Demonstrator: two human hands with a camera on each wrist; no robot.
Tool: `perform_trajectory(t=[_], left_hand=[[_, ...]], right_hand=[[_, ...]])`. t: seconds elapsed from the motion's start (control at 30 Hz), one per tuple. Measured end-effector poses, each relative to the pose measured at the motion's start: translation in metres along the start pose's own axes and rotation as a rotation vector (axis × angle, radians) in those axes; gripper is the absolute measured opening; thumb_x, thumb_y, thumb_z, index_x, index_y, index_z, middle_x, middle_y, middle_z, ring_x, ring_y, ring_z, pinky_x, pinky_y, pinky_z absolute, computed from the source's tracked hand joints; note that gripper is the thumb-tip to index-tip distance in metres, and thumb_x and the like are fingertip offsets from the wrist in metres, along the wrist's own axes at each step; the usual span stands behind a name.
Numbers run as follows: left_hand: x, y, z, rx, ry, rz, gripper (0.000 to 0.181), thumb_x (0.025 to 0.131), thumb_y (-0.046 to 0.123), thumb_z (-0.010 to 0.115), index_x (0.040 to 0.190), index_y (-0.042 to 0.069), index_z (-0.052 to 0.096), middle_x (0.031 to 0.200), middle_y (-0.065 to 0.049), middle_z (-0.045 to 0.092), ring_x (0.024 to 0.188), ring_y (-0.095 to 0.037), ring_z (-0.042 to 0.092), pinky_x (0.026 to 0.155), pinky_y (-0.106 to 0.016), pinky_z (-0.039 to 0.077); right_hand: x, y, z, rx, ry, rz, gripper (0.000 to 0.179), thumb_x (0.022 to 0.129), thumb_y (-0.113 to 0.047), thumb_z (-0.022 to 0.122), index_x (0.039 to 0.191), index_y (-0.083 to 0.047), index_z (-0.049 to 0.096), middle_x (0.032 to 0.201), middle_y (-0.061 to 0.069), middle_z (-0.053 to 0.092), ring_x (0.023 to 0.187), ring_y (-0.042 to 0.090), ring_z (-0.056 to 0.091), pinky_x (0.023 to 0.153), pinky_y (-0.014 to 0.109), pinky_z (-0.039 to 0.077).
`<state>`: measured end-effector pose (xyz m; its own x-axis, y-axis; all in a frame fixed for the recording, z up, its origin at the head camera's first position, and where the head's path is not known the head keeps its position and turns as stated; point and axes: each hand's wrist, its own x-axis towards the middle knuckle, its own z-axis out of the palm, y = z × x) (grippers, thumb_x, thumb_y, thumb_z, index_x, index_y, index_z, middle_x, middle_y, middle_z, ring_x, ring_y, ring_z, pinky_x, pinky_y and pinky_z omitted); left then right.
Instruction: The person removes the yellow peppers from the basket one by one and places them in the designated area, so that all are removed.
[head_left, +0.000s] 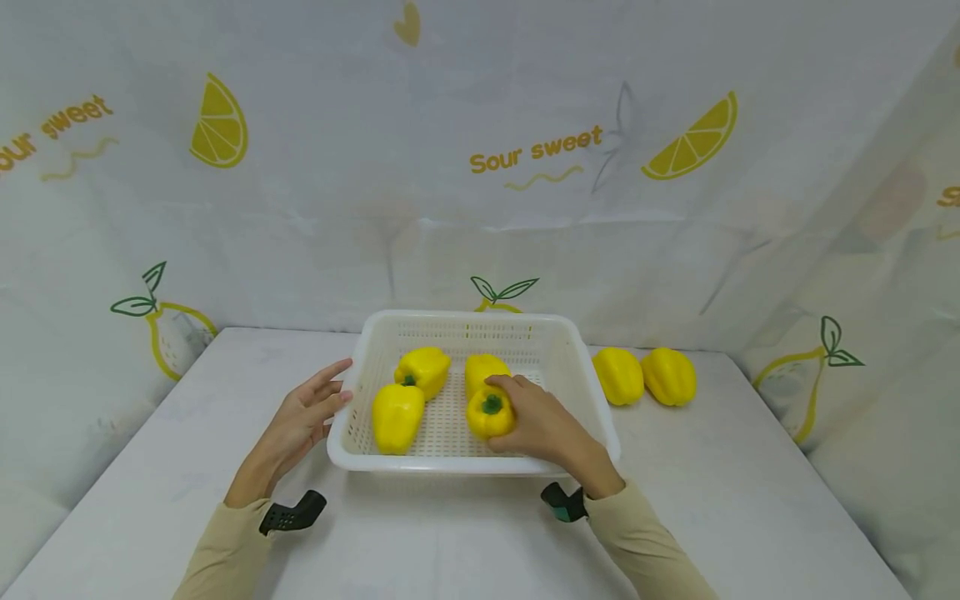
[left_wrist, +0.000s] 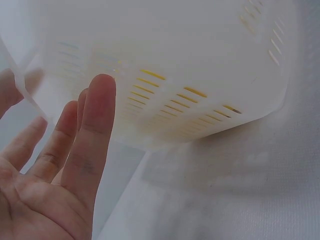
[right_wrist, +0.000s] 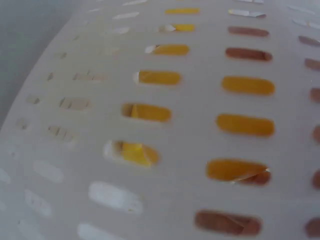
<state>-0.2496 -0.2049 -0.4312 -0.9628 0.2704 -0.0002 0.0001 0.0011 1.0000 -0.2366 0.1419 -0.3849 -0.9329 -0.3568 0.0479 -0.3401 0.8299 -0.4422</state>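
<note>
A white plastic basket [head_left: 457,465] with slotted walls stands on the table. Inside it, my right hand [head_left: 543,423] grips a yellow bell pepper [head_left: 491,414], its green stem facing me. Just behind that one is another yellow bell pepper [head_left: 483,368], partly covered by the hand. Two more, a front bell pepper [head_left: 397,419] and a rear bell pepper [head_left: 423,371], lie in the basket's left half. At the left rim, my left hand [head_left: 296,425] has its fingers extended against or very near the basket wall [left_wrist: 225,60]. In the right wrist view only the slotted wall [right_wrist: 195,150] shows, hiding the hand.
Two further yellow bell peppers, one [head_left: 618,377] near the basket's right side and one [head_left: 670,377] beside it, sit on the white table [head_left: 750,500]. A lemon-printed cloth [head_left: 450,233] hangs behind and along the sides.
</note>
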Motion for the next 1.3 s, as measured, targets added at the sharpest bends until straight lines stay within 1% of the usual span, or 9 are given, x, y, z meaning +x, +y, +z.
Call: perform_trajectory(t=[0.17, 0.43, 0.57, 0.7, 0.77, 0.93, 1.07, 1.17, 1.3], left_hand=[[0.0, 0.0, 0.0, -0.005, -0.001, 0.003, 0.068, 0.102, 0.019, 0.057, 0.158, 0.011, 0.02, 0.115, 0.009, 0.06, 0.102, -0.005, 0.065, 0.086, -0.028, 0.059], [0.001, 0.0, 0.0, -0.007, 0.0, -0.001, 0.068, 0.102, 0.019, 0.057, 0.158, 0.011, 0.021, 0.116, 0.009, 0.061, 0.102, -0.005, 0.066, 0.086, -0.028, 0.059], [0.0, 0.0, 0.0, -0.007, -0.004, 0.001, 0.068, 0.102, 0.019, 0.057, 0.159, 0.011, 0.02, 0.116, 0.009, 0.06, 0.103, -0.005, 0.066, 0.086, -0.028, 0.059], [0.0, 0.0, -0.001, -0.002, -0.009, -0.001, 0.068, 0.102, 0.02, 0.056, 0.159, 0.011, 0.019, 0.117, 0.01, 0.06, 0.103, -0.005, 0.066, 0.086, -0.028, 0.059], [-0.001, 0.0, 0.0, -0.003, -0.008, -0.001, 0.068, 0.102, 0.02, 0.056, 0.159, 0.011, 0.019, 0.117, 0.01, 0.06, 0.102, -0.004, 0.066, 0.086, -0.027, 0.059], [0.0, -0.001, -0.001, -0.007, -0.009, 0.005, 0.068, 0.103, 0.02, 0.055, 0.159, 0.011, 0.019, 0.116, 0.009, 0.06, 0.102, -0.005, 0.066, 0.086, -0.027, 0.059], [0.001, -0.003, -0.001, -0.013, -0.015, 0.006, 0.068, 0.103, 0.02, 0.055, 0.159, 0.011, 0.018, 0.116, 0.009, 0.06, 0.102, -0.005, 0.065, 0.086, -0.027, 0.059], [0.001, -0.003, -0.001, -0.009, -0.017, 0.006, 0.068, 0.103, 0.02, 0.055, 0.159, 0.011, 0.019, 0.117, 0.01, 0.06, 0.103, -0.005, 0.065, 0.087, -0.027, 0.059], [0.0, -0.002, -0.001, -0.002, -0.015, 0.004, 0.068, 0.103, 0.02, 0.055, 0.159, 0.011, 0.019, 0.117, 0.01, 0.06, 0.103, -0.004, 0.065, 0.087, -0.026, 0.059]], right_hand=[[-0.005, 0.003, -0.003, 0.018, 0.013, -0.003, 0.078, 0.071, -0.026, 0.082, 0.141, -0.014, 0.05, 0.134, 0.008, 0.058, 0.109, 0.022, 0.058, 0.098, 0.043, 0.05], [-0.014, 0.006, -0.01, 0.064, 0.09, 0.03, 0.082, 0.071, -0.032, 0.085, 0.139, -0.007, 0.047, 0.128, 0.009, 0.064, 0.105, 0.021, 0.062, 0.097, 0.043, 0.053], [-0.02, 0.012, -0.014, 0.059, 0.162, -0.014, 0.082, 0.072, -0.035, 0.087, 0.138, -0.006, 0.048, 0.132, 0.009, 0.063, 0.112, 0.023, 0.062, 0.101, 0.045, 0.052], [-0.026, 0.021, -0.016, 0.054, 0.224, -0.051, 0.082, 0.073, -0.037, 0.087, 0.14, -0.008, 0.049, 0.138, 0.007, 0.059, 0.122, 0.025, 0.059, 0.104, 0.047, 0.05], [-0.028, 0.025, -0.017, 0.063, 0.255, -0.069, 0.082, 0.074, -0.037, 0.087, 0.141, -0.009, 0.049, 0.137, 0.007, 0.059, 0.119, 0.025, 0.059, 0.101, 0.046, 0.052], [-0.03, 0.033, -0.019, 0.097, 0.327, -0.101, 0.085, 0.073, -0.032, 0.088, 0.144, -0.01, 0.047, 0.129, 0.009, 0.058, 0.104, 0.022, 0.058, 0.087, 0.043, 0.056], [-0.03, 0.038, -0.018, 0.143, 0.35, -0.104, 0.087, 0.072, -0.027, 0.089, 0.143, -0.005, 0.044, 0.133, 0.012, 0.058, 0.106, 0.023, 0.058, 0.087, 0.045, 0.056], [-0.03, 0.04, -0.018, 0.158, 0.354, -0.106, 0.085, 0.072, -0.025, 0.09, 0.141, -0.003, 0.045, 0.134, 0.012, 0.059, 0.106, 0.023, 0.058, 0.087, 0.042, 0.055], [-0.03, 0.041, -0.019, 0.167, 0.354, -0.12, 0.084, 0.072, -0.025, 0.09, 0.14, -0.004, 0.046, 0.134, 0.011, 0.059, 0.105, 0.021, 0.057, 0.085, 0.036, 0.054]])
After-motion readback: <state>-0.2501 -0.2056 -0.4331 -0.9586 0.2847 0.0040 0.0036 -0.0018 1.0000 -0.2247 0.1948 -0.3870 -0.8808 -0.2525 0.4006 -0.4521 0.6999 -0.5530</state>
